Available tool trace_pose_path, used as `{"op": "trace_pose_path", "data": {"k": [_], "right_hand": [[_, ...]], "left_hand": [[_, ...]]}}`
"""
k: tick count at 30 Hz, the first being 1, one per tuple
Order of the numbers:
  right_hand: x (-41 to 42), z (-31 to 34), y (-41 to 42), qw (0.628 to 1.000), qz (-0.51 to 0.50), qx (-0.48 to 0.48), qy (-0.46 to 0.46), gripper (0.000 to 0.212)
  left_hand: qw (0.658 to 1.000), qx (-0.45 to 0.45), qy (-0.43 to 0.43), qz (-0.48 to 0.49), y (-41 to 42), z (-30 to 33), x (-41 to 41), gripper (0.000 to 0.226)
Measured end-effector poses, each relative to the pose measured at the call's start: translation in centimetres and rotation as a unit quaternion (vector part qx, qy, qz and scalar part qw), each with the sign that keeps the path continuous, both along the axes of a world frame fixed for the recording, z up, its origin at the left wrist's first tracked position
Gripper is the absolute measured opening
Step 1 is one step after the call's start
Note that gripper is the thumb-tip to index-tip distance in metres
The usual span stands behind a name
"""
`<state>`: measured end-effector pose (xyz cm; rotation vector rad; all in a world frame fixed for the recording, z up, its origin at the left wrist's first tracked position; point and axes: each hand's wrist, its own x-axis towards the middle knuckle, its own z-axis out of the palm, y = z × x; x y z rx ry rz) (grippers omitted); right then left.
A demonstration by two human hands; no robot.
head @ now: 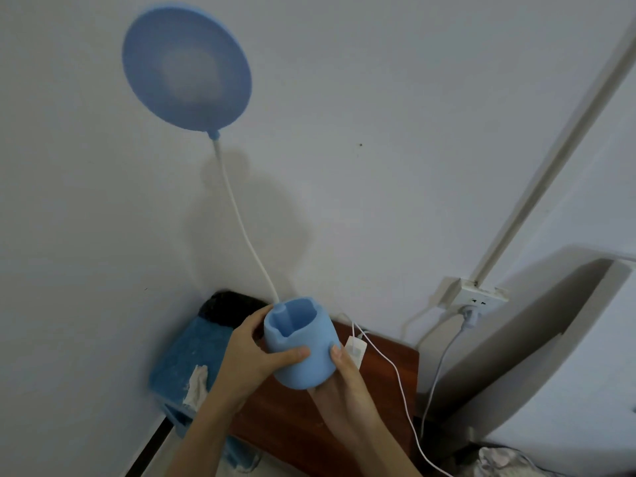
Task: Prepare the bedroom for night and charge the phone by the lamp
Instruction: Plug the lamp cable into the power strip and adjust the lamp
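A blue desk lamp is lifted above the brown nightstand (385, 407). Its cup-shaped base (303, 349) is tilted toward me, held between both hands. My left hand (251, 356) wraps the base's left side with the thumb across its front. My right hand (344, 380) supports the base from below and to the right. A white bendy neck (241, 222) rises to the round blue lamp head (187, 68), which looks unlit. A white charger block (356, 349) with a white cable (399, 383) lies on the nightstand. No phone is visible.
A wall socket (478, 301) with a grey plug (469, 316) sits right of the nightstand. A blue bin (186, 352) with a black liner stands at its left against the wall. A white headboard (550, 356) fills the right side.
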<state>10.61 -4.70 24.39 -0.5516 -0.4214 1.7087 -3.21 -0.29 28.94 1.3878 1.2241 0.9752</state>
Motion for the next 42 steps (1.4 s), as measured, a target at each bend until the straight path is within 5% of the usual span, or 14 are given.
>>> {"op": "trace_pose_path", "data": {"k": [23, 26, 28, 30, 34, 42], "right_hand": [[-0.1, -0.5, 0.1, 0.998, 0.034, -0.042, 0.021, 0.077], [0.6, -2.1, 0.3, 0.994, -0.023, -0.095, -0.040, 0.068], [1.2, -3.7, 0.3, 0.984, -0.079, -0.107, -0.120, 0.053], [1.5, -5.4, -0.1, 0.955, -0.090, -0.062, -0.277, 0.053], [0.5, -10.1, -1.1, 0.877, -0.070, -0.054, -0.473, 0.056], [-2.4, -17.6, 0.8, 0.869, 0.017, -0.186, -0.459, 0.040]], "left_hand": [[0.998, -0.024, 0.020, 0.057, 0.3, -1.4, -0.3, 0.082], [0.997, -0.031, 0.020, 0.066, 0.3, -2.6, -0.5, 0.101], [0.996, -0.031, 0.031, 0.078, 0.4, -3.6, -0.5, 0.093], [0.994, -0.034, 0.045, 0.093, 0.9, -5.3, -0.3, 0.074], [0.982, -0.074, 0.077, 0.158, 1.9, -10.3, 0.2, 0.077], [0.958, -0.098, 0.176, 0.206, 2.4, -20.5, 0.9, 0.082]]}}
